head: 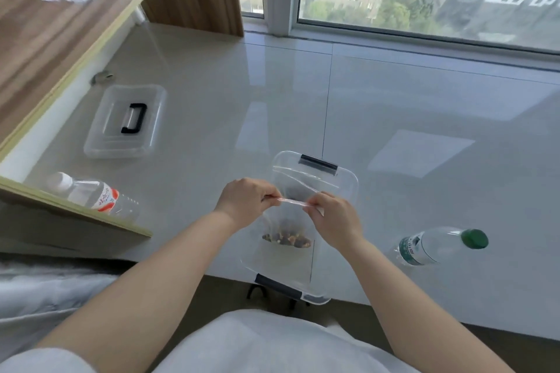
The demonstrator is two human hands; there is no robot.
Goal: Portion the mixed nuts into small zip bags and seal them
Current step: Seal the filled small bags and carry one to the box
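Two bare forearms reach out from the bottom of the view and meet over a clear plastic storage box [345, 180] with dark latches, which sits on the pale glossy sill by the window. Between the hands hangs a small zip bag [288, 221], its zip strip stretched level from one pinch to the other. The left hand [242, 201] is closed, thumb and fingers nipping the left end of the strip; the right hand [333, 216] is likewise closed in a pinch on the right end. A small heap of mixed nuts [288, 240] lies in the bottom of the bag, pulling it straight down. Holding it upright over the box seems sensible: any nut that slips would fall back inside. The taut strip suggests the seal is being pressed or checked; whether it is fully shut I cannot tell.

Farther out, the box's clear lid [124, 121] with a black handle rests well to the left. A red-labelled water bottle [91, 195] lies near the wooden shelf edge, and a green-capped bottle [439, 245] lies on its side to the right.
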